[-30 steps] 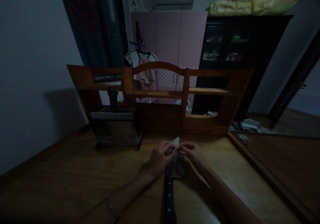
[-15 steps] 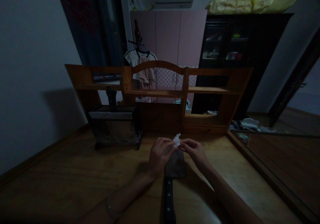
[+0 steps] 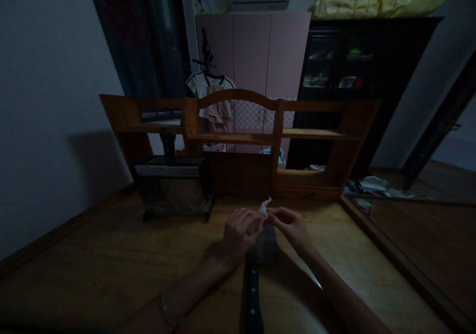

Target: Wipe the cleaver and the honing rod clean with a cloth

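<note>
A cleaver lies on the wooden desk [image 3: 111, 259] in front of me, its dark handle [image 3: 253, 294] pointing toward me and its broad blade [image 3: 267, 247] pointing away. Both hands meet over the far end of the blade. My left hand [image 3: 240, 232] and my right hand [image 3: 290, 227] are closed in a pinch on a small crumpled white tissue [image 3: 264, 206], which sticks up between the fingertips. The room is dim, so how the tissue touches the blade is unclear.
A wooden shelf unit [image 3: 238, 140] stands along the desk's back edge. A dark knife rack [image 3: 173, 185] sits at its left. Behind are a pink wardrobe [image 3: 253, 56] and a dark cabinet [image 3: 349, 76]. The desk's right edge [image 3: 390, 259] drops to the floor.
The hands have kept working the tissue at the blade's tip; it has bunched up from a flatter sheet into a small wad. The cleaver has hardly moved.
</note>
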The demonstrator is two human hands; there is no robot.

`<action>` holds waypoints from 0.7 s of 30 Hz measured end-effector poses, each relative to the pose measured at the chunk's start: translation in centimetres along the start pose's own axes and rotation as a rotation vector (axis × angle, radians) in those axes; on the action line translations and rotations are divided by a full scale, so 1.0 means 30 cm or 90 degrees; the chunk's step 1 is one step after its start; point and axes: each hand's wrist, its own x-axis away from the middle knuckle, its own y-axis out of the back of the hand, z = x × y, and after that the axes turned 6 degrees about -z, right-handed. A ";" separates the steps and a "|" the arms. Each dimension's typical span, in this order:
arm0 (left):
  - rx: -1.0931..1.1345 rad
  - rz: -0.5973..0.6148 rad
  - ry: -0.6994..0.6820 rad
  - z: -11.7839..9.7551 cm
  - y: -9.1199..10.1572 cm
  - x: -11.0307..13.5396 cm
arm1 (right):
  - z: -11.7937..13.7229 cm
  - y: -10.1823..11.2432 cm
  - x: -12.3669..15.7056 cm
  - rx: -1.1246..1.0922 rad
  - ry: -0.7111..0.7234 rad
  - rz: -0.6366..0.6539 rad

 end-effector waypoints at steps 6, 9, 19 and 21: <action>0.310 -0.111 0.421 0.061 -0.031 -0.011 | 0.044 0.007 0.010 -0.043 0.008 0.058; 0.517 -0.015 0.619 0.116 -0.041 -0.016 | 0.053 0.010 0.008 -0.121 -0.014 0.073; 0.550 0.074 0.536 0.113 -0.040 -0.017 | -0.048 0.079 -0.049 -0.120 -0.079 -0.103; 0.376 0.012 0.423 0.102 -0.033 -0.015 | -0.038 0.078 -0.040 0.023 0.004 -0.214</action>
